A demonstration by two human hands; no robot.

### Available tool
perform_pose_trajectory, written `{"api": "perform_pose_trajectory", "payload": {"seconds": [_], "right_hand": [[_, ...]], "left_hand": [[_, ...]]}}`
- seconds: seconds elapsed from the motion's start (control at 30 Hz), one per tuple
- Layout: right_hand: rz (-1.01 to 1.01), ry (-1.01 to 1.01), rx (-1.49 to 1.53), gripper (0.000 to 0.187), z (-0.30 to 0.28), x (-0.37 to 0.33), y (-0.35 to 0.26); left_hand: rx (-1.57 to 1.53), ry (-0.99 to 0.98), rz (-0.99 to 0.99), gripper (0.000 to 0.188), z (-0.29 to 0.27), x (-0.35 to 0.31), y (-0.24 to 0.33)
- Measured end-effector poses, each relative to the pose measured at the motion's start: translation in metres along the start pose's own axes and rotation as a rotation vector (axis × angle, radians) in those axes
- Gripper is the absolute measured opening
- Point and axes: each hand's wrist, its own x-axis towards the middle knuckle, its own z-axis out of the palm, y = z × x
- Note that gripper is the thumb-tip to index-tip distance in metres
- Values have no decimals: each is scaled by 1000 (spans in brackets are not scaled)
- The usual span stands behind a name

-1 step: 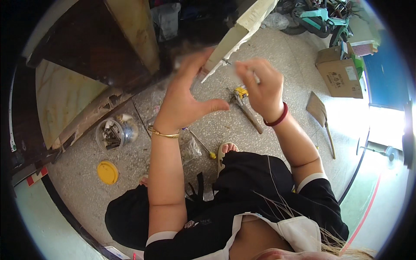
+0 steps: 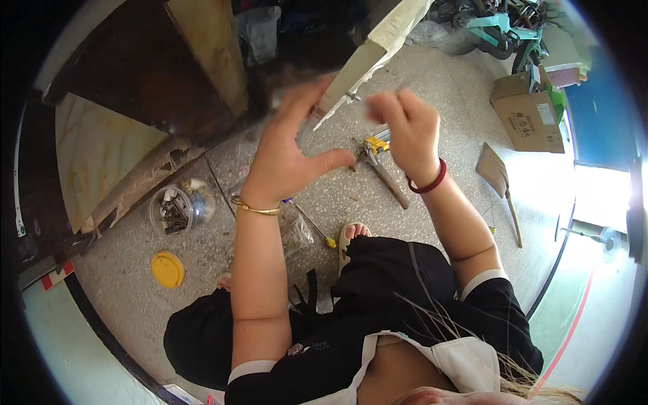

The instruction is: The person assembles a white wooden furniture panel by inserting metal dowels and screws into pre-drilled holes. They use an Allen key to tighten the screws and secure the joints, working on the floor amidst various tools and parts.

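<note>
My left hand is raised, thumb and fingers spread, with its fingertips against the edge of a pale broken panel. Those fingertips are partly blurred against the dark behind. A small metal piece like a screw sticks out of the panel's edge. Just right of it, apart from it, my right hand is closed, fingers curled and their tips smeared by motion. Whatever it may hold is hidden. Below the hands, a hammer with a wooden handle lies on the floor beside a yellow tool.
A clear jar of metal hardware stands at left, near its yellow lid. A long thin screwdriver lies by my foot. At right are a dustpan, a cardboard box and a turquoise bike. Dark furniture fills the upper left.
My right hand has turned slightly, and a pale bit that showed at its fingers is out of sight. My left hand stays nearly where it was.
</note>
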Motion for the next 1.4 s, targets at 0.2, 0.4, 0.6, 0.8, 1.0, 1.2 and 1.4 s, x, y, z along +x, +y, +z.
{"api": "perform_pose_trajectory", "payload": {"seconds": [0.2,0.4,0.6,0.8,1.0,1.2,1.4], "right_hand": [[798,-136,1319,49,16,0,20],[358,218,322,23,15,0,14],[-299,160,-361,29,5,-2,17],[-182,75,-248,11,9,-6,17],[679,-99,862,32,13,-10,-8],[632,-68,820,29,7,-15,-19],[183,-164,200,39,1,-20,-19]], "left_hand": [[-97,169,-60,40,12,8,0],[-98,238,-114,29,17,6,0],[-67,253,-81,29,19,7,0],[-98,253,-99,29,19,6,0],[-88,258,-94,29,18,5,-2],[-100,236,-139,29,20,7,0],[-132,255,-135,30,23,4,-11]]}}
